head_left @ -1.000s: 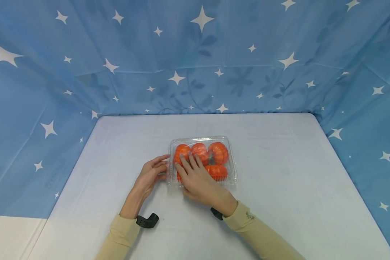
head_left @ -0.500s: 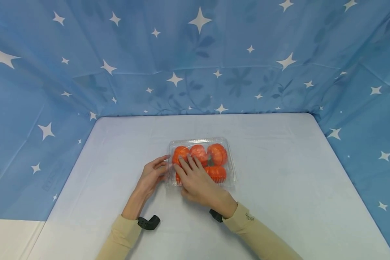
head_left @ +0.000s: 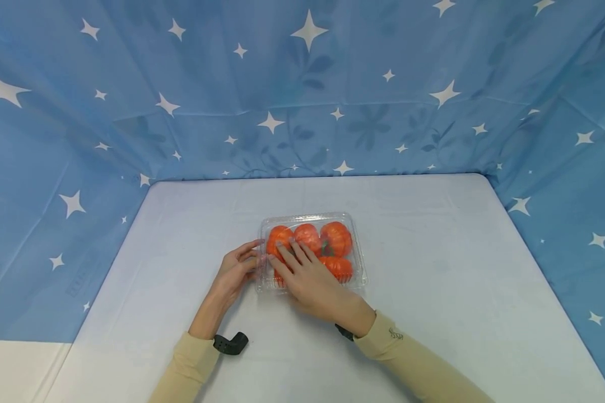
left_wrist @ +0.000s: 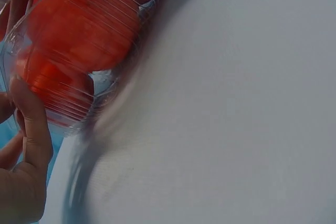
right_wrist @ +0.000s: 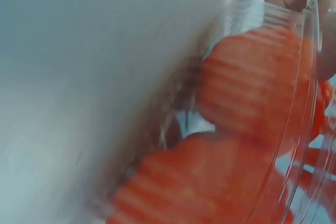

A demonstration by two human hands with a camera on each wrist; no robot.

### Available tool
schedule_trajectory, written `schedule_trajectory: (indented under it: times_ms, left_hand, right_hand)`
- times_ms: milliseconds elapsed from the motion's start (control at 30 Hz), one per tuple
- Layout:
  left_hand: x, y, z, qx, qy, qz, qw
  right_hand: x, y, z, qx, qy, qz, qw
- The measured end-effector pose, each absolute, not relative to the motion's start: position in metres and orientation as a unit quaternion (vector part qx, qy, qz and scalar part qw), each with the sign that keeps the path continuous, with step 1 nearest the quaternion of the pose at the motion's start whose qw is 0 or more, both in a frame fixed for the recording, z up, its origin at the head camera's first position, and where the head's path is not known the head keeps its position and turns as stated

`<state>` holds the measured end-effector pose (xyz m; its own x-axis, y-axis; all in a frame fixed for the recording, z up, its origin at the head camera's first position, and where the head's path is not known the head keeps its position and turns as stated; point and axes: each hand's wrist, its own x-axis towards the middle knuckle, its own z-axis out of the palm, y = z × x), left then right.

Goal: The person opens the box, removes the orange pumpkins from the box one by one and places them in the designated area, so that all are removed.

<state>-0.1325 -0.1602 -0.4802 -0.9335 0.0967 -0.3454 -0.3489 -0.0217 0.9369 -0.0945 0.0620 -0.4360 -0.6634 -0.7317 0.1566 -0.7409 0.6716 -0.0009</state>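
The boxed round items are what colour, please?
The round items are orange-red, best seen in the head view.

A blue, white-starred fabric curtain (head_left: 378, 39) is screening off a broad, white, round-cornered table (head_left: 459, 268), forming a tabletop workspace and hiding the wider room.

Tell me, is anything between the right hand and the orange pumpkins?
Yes, the clear plastic container is. Its top lies between the right hand and the orange pumpkins, with the fingers spread over it. Nothing else visible stands in the way.
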Motion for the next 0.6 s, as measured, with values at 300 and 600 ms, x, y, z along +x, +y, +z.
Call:
schedule_trajectory:
  times_ms: [300, 600]
  left_hand:
    - [-0.136, -0.162, -0.482, -0.075, 0.672, 0.715, 0.177]
    - [-0.139, -0.166, -0.485, -0.074, 0.654, 0.727, 0.195]
  right_hand:
    - [-0.096, 0.075, -0.440, 0.422, -0.901, 0.058, 0.081]
    - [-0.095, 0.089, -0.441, 0.424, -0.899, 0.085, 0.073]
